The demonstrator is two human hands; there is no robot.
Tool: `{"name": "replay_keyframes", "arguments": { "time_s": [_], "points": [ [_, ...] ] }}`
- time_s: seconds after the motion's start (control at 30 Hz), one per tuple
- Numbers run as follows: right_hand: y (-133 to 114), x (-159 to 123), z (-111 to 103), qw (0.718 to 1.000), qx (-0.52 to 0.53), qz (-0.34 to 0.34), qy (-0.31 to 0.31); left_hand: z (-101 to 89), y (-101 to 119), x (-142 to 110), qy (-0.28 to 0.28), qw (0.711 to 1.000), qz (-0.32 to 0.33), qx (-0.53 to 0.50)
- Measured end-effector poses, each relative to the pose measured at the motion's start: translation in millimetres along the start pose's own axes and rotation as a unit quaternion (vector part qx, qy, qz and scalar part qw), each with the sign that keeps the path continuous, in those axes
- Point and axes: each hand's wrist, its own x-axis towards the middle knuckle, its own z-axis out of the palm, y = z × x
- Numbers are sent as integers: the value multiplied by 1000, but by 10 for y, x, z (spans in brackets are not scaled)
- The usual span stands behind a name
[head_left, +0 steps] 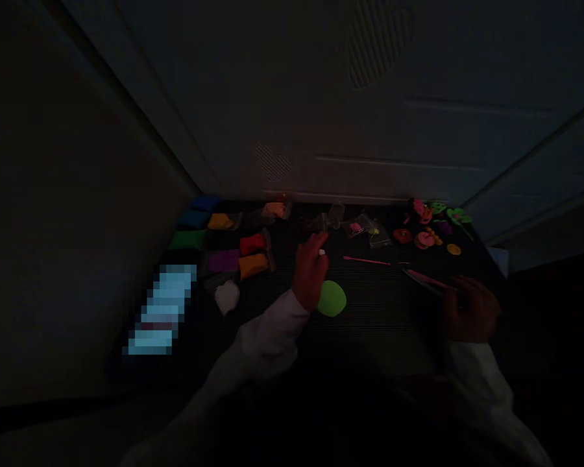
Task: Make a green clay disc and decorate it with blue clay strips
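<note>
In the dim head view my left hand (310, 269) pinches a small white piece of clay (322, 252) between its fingertips. Just below that hand lies a flat, bright green clay disc (331, 299) on the dark table. At the right, my right hand (472, 310) curls over the near end of a pointed tool with a silver blade (421, 281). A pink stick (429, 279) runs alongside the blade, and my fingers hide the handle end. Another thin pink modelling tool (367, 261) rests between both hands.
Bags of coloured clay, including purple (224, 261), orange (254, 266) and white (227, 298), lie on the left. A lit, blurred screen (163, 311) stands at the table's left edge. Small clay figures (424, 240) cluster at the back right, before a pale panel (292, 97).
</note>
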Motion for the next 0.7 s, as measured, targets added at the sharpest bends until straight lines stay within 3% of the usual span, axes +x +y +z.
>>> {"name": "replay_keyframes", "arguments": {
  "time_s": [0.1, 0.17, 0.27, 0.37, 0.47, 0.57, 0.7],
  "points": [
    [-375, 7, 18, 997, 79, -16, -1, -300, -137, 13, 98, 994, -2, -46],
    [-737, -3, 116, 983, 167, -23, -67, -423, -208, -11, 120, 991, -3, -52],
    [-1289, -6, 338, 933, 297, -18, -204, -465, -280, -70, 136, 989, 5, -58],
    [-1679, 51, 514, 906, 321, -67, -268, -431, -323, -107, 154, 986, 9, -60],
    [-1895, 134, 570, 871, 305, -188, -335, -419, -346, -107, 175, 982, 8, -63],
    [-2009, 160, 571, 827, 213, -334, -399, -434, -356, -93, 188, 980, 5, -66],
    [-2064, 123, 600, 805, 145, -378, -433, -452, -357, -85, 190, 980, 1, -64]
  ]
}}
